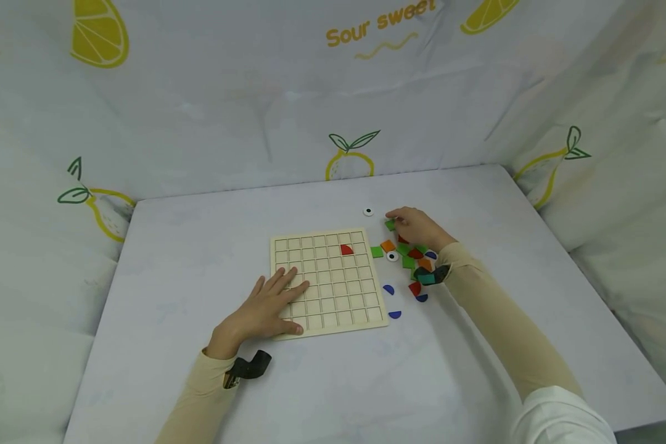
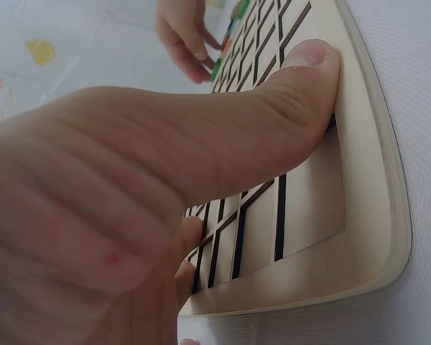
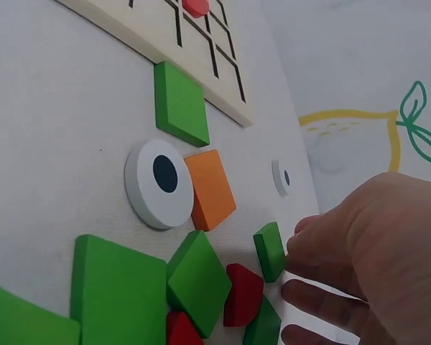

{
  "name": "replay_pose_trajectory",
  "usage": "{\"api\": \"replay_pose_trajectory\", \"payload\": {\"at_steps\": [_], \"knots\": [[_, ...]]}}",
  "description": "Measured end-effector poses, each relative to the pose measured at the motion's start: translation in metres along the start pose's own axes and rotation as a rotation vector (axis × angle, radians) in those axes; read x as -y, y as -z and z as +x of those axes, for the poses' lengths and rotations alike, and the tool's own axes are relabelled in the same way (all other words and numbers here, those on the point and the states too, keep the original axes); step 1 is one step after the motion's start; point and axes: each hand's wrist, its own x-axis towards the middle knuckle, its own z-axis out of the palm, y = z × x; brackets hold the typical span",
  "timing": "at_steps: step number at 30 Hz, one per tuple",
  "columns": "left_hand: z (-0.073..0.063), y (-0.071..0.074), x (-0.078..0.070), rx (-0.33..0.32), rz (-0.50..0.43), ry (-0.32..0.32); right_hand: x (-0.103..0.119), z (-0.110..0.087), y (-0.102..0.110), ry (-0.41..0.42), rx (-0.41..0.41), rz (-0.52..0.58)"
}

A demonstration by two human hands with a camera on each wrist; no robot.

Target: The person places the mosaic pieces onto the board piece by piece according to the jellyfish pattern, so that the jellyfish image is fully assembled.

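Observation:
My left hand (image 1: 261,310) lies spread on the left part of a pale wooden grid board (image 1: 341,288). In the left wrist view its thumb (image 2: 294,100) presses near the board's edge. One red rounded piece (image 1: 346,250) sits in a cell toward the upper right. Beyond the board's right side, my right hand (image 1: 418,227) reaches over loose pieces, its fingertips right at a small green square (image 3: 270,251). Just below that hand are an orange piece (image 3: 210,190) and a white disc with a black dot (image 3: 159,184).
A green square (image 1: 377,251) lies against the board's right edge. Blue half-rounds (image 1: 394,314) lie lower down, near several red, green and orange pieces (image 1: 408,262). A second white disc (image 1: 369,211) lies farther back. A lemon-print cloth (image 1: 244,111) hangs behind the white table (image 1: 200,259).

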Motion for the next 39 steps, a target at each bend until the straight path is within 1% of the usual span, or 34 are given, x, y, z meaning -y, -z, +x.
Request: {"api": "replay_pose_trajectory", "payload": {"at_steps": [4,8,13,21,24,26,30,33,36,39], "knots": [[0.0,0.0,0.001,0.003,-0.002,0.003,-0.001,0.003,-0.004,0.054,-0.033,-0.094],[0.001,-0.001,0.001,0.004,-0.001,0.005,-0.002,0.005,-0.007,0.064,-0.062,-0.173],[0.001,-0.001,0.001,0.005,-0.001,0.009,-0.004,0.006,-0.008,0.078,-0.082,-0.22],[0.0,0.001,-0.001,0.003,-0.009,0.004,-0.002,0.006,-0.008,0.077,-0.092,-0.245],[0.0,0.001,-0.001,0.001,-0.01,0.001,-0.002,0.005,-0.008,0.081,-0.087,-0.239],[-0.001,0.001,-0.001,0.0,-0.009,-0.003,-0.002,0.004,-0.007,0.079,-0.084,-0.215],[-0.001,0.001,-0.001,0.003,-0.006,-0.007,-0.001,0.001,-0.006,0.052,-0.07,-0.122],[-0.001,0.001,-0.001,0.006,-0.006,-0.005,0.004,-0.002,-0.005,0.044,-0.066,-0.063],[0.0,0.001,-0.001,0.004,-0.002,-0.003,0.014,-0.005,-0.005,0.073,-0.067,-0.036],[0.0,0.0,-0.001,0.002,0.004,-0.002,0.026,-0.006,-0.006,0.129,-0.064,-0.035]]}}
